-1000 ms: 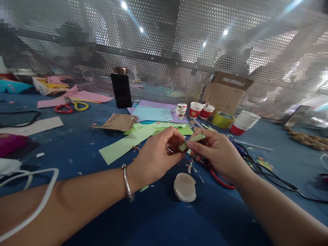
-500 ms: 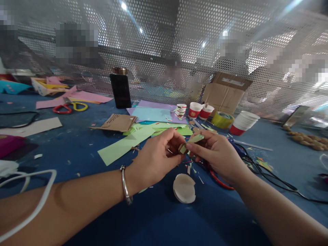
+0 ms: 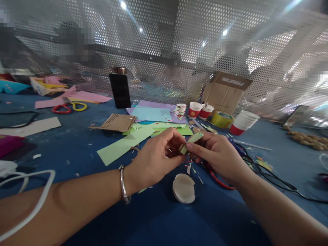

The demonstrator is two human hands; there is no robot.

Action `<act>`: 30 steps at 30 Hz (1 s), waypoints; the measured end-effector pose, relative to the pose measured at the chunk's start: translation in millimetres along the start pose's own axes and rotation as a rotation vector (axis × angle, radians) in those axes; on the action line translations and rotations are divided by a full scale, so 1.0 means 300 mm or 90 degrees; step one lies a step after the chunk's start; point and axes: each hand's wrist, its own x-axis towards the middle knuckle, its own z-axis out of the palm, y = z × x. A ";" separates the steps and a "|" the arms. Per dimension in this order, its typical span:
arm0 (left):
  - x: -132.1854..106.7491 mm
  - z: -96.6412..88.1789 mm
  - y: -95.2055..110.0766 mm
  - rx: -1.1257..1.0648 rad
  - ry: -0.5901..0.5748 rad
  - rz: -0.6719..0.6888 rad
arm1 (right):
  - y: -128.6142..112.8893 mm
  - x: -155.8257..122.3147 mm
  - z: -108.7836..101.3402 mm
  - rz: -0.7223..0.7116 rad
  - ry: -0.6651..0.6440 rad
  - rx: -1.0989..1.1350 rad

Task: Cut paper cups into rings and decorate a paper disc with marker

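Note:
Both hands meet over the middle of the blue table. My left hand, with a metal bangle on the wrist, pinches a small brown cardboard piece with a pale green paper strip stuck to it. My right hand pinches the same strip from the right, thumb and forefinger pressed on it. A cut white paper cup half lies on the table just below the hands. Red-handled scissors lie partly hidden under my right hand.
Green paper sheets, brown cardboard, red and white paper cups, a cup stack, a yellow tape roll, a dark bottle, other scissors, black cables, and a white cable lie around. A perforated screen stands behind.
Both hands stay together on the green strip and cardboard piece; the fingers shift only slightly. The view drifts a little.

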 end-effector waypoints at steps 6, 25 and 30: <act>0.000 -0.003 0.005 -0.078 -0.016 -0.037 | -0.009 -0.005 -0.001 0.020 0.005 0.028; -0.002 -0.010 -0.006 -0.051 0.020 -0.012 | -0.011 -0.007 -0.011 0.013 -0.021 -0.013; 0.006 -0.009 -0.003 -0.013 0.021 -0.047 | -0.007 -0.009 -0.011 -0.001 -0.036 -0.044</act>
